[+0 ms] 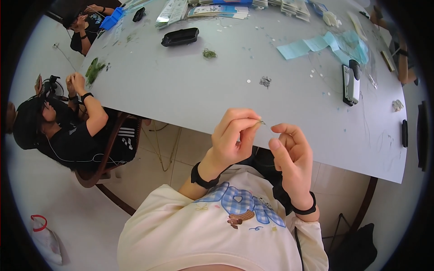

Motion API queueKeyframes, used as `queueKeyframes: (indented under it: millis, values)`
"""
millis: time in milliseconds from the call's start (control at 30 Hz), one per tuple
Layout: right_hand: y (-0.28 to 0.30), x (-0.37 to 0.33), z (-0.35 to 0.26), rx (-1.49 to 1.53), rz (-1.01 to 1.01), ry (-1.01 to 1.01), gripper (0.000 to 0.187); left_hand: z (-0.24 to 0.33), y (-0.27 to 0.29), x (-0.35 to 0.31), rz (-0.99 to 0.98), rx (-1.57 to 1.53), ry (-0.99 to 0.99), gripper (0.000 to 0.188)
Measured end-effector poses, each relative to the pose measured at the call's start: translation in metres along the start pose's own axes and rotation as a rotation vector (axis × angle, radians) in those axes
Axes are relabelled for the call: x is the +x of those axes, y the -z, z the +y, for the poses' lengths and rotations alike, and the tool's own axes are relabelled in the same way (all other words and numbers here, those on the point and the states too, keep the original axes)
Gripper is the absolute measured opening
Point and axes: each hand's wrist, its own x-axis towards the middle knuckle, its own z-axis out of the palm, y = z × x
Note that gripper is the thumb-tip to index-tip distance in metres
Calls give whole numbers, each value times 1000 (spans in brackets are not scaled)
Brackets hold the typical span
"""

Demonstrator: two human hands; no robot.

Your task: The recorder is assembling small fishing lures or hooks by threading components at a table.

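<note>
Mid-frame, the left hand [231, 137] pinched a small green piece [262, 122] in its grip; the right hand [294, 158], just beside, had its grip parted.

Pinching with the left hand [229, 136] near the centre of the frame, thumb against fingertips. Holding the right hand [295, 159] just right of it, fingers curled, thumb and forefinger apart. Slanting both forearms [192, 188] up from the lower frame.
</note>
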Motion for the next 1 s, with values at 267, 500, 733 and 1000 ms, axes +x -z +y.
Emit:
queueKeyframes:
  millis: [267,500,733,1000]
  values:
    - [-2,-4,9,-405,42,274,5,3,1,1,-8,-3,-66,15]
    - [-3,-6,11,-769,42,641,15,7,6,2,-89,16,-143,20]
    - [3,-9,13,-820,18,811,26,11,9,0,-99,-7,-194,24]
    - [8,-12,9,-835,-66,826,25,17,12,1,-113,-45,-151,20]
